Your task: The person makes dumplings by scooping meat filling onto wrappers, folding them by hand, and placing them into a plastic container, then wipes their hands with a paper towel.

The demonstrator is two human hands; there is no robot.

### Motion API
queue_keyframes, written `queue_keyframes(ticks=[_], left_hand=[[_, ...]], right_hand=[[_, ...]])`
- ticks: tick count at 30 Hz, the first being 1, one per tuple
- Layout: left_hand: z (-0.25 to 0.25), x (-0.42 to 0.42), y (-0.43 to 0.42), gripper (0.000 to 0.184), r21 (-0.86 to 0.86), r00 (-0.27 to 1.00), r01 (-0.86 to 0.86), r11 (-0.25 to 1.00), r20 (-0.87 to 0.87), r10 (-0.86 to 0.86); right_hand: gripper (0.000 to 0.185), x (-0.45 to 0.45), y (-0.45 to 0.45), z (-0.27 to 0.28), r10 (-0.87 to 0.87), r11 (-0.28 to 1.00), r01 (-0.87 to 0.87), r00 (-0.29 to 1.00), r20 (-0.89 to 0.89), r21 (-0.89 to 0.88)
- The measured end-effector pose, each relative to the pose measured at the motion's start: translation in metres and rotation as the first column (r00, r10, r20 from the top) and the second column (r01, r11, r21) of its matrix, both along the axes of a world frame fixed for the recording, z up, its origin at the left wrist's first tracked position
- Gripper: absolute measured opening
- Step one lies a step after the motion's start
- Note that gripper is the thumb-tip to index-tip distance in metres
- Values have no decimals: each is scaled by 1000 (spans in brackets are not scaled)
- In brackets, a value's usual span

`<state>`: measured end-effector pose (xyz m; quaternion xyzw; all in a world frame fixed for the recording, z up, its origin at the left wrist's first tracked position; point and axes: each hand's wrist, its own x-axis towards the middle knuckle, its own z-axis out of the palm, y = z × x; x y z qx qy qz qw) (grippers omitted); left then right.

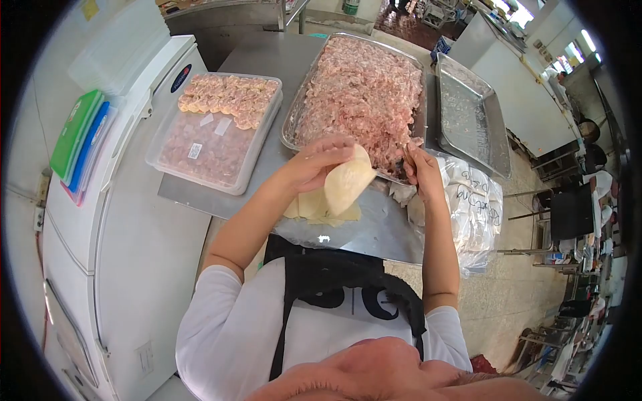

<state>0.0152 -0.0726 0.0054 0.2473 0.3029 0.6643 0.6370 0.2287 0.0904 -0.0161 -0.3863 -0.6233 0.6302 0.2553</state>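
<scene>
My left hand (318, 162) is closed on a thin, round, pale dough wrapper (348, 186), which hangs over the table's front part. Under it, more flat wrappers (313, 206) lie on the metal surface. My right hand (424, 172) is closed around a narrow tool (406, 155) at the near right corner of the metal tray (289, 131). The tool's end is among the ground meat filling (364, 93) heaped in that tray, so its exact kind is hidden.
Left on the table (257, 57), a clear plastic container (231, 175) holds rows of filled dumplings. An emptied metal tray (471, 110) stands to the right. Bagged white packs (468, 207) sit by my right forearm. A white freezer (150, 220) flanks the left side.
</scene>
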Motion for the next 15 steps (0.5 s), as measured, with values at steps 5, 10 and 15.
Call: queue_keyframes(ticks=[5, 10, 15], left_hand=[[6, -3, 13, 16, 231, 125, 53, 972, -967, 223], [18, -13, 18, 19, 195, 414, -8, 981, -892, 181], [5, -14, 28, 34, 130, 721, -24, 991, -684, 108]], right_hand=[[40, 2, 3, -3, -5, 1000, 5, 1000, -31, -2], [38, 2, 2, -4, 6, 1000, -5, 1000, -31, 16], [39, 1, -2, -1, -5, 1000, 6, 998, -68, 7]])
